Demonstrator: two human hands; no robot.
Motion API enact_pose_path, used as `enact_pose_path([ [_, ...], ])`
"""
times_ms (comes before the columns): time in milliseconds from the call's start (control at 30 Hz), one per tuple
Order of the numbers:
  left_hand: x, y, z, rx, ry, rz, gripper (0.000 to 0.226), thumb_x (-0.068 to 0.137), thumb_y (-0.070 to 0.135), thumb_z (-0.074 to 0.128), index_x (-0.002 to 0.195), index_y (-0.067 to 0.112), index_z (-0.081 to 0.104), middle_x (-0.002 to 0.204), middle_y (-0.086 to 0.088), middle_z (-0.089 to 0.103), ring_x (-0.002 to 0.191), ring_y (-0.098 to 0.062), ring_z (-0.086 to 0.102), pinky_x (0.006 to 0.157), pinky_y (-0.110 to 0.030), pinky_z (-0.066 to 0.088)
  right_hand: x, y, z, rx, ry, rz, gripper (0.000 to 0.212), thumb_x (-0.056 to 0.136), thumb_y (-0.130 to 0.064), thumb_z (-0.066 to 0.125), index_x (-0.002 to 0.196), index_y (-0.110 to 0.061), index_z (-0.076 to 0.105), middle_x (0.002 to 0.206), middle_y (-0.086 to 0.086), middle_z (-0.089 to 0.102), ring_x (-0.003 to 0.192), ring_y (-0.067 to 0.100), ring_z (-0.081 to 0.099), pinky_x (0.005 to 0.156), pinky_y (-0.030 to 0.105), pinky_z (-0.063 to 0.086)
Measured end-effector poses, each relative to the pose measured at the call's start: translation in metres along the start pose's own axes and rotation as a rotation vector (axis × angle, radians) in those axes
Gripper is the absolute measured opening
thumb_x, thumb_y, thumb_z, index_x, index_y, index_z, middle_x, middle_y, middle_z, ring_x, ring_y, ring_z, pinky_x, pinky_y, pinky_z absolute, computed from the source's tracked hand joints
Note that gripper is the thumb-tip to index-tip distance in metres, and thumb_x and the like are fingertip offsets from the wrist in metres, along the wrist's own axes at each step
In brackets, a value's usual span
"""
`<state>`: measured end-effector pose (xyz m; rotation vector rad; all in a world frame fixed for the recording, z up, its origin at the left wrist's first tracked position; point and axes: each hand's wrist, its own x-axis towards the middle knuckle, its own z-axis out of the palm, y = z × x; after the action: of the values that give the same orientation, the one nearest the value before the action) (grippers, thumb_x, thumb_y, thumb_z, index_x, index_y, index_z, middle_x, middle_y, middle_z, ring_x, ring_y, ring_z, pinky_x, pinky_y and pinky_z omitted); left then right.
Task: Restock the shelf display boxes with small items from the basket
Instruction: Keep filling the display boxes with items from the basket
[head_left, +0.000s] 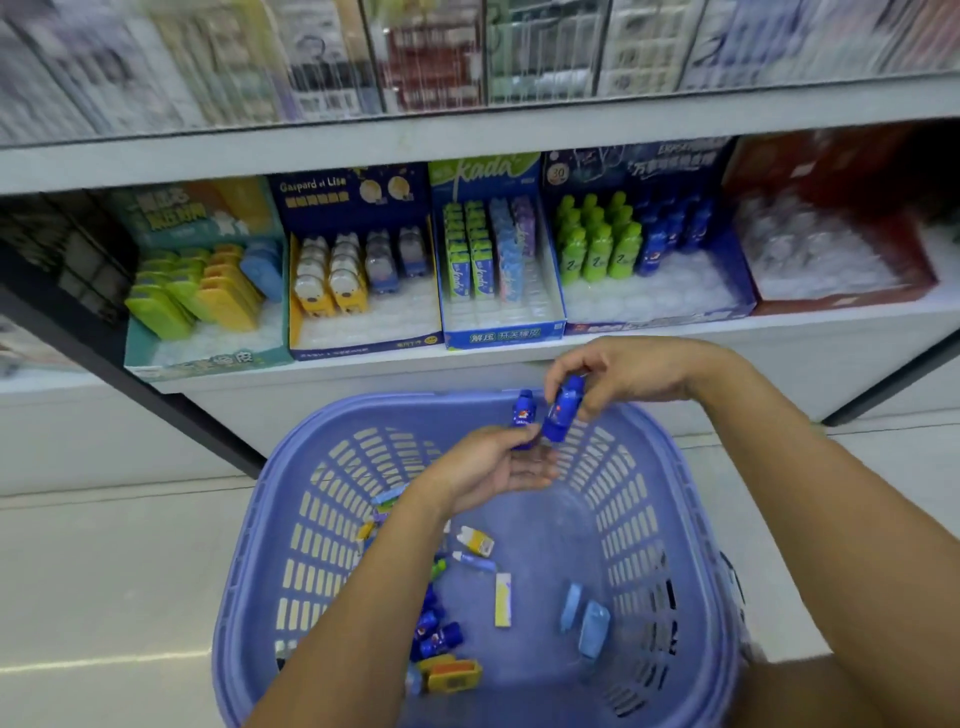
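Though tilted, blue bottle (562, 413) cap-up.

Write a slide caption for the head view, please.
Over a purple basket, left hand holds a blue bottle, right hand a second bottle, below the bottle display box.

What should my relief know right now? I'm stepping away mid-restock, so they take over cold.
Left grip pinches a blue bottle; right grip holds a second blue bottle, both over the basket.
The bottle display box is part filled at its back, front slots bare.
Left to do: shelve both, then the loose blue bottles and other items lying in the basket.
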<state>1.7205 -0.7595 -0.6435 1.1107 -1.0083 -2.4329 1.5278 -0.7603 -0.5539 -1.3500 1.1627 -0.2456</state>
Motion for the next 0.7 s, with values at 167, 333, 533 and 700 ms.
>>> enact_pose_path([
  [167, -0.009, 0.032, 0.039, -0.171, -0.127, 0.252, 0.022, 0.097, 0.009, 0.041, 0.11, 0.002, 0.058, 0.093, -0.011, 0.073, 0.082, -0.022, 0.072, 0.075, -0.029, 0.059, -0.033, -0.019, -0.02, 0.019, 0.073, -0.095, 0.037, 0.076, 0.024, 0.053, 0.099, -0.004, 0.061, 0.097, 0.016, 0.063, 0.086, 0.017, 0.059, 0.074, 0.017, 0.049],
  [333, -0.005, 0.046, 0.073, -0.122, 0.033, 0.492, 0.015, 0.096, 0.004, 0.046, 0.105, 0.006, 0.057, 0.088, -0.005, 0.072, 0.074, -0.015, 0.071, 0.068, -0.022, 0.056, -0.051, -0.026, -0.033, 0.12, 0.296, -0.171, 0.035, 0.079, 0.01, 0.063, 0.109, -0.008, 0.062, 0.096, 0.005, 0.065, 0.078, 0.011, 0.064, 0.074, 0.017, 0.051],
  [533, 0.009, 0.051, 0.095, 0.242, 0.433, 0.819, 0.009, 0.092, 0.012, 0.058, 0.098, 0.019, 0.055, 0.086, 0.007, 0.068, 0.079, -0.014, 0.07, 0.079, -0.029, 0.056, -0.052, -0.035, -0.037, 0.369, 0.642, -0.171, 0.018, 0.076, -0.008, 0.073, 0.09, -0.003, 0.065, 0.082, 0.013, 0.07, 0.066, 0.016, 0.068, 0.065, 0.021, 0.058],
  [700, 0.015, 0.055, 0.103, 0.255, 0.466, 0.869, 0.015, 0.094, 0.016, 0.056, 0.109, 0.013, 0.056, 0.091, 0.008, 0.067, 0.08, -0.006, 0.068, 0.082, -0.031, 0.056, -0.052, -0.037, -0.039, 0.31, 0.738, -0.143, 0.026, 0.074, -0.008, 0.077, 0.096, -0.001, 0.066, 0.079, 0.012, 0.07, 0.066, 0.016, 0.068, 0.067, 0.023, 0.059],
])
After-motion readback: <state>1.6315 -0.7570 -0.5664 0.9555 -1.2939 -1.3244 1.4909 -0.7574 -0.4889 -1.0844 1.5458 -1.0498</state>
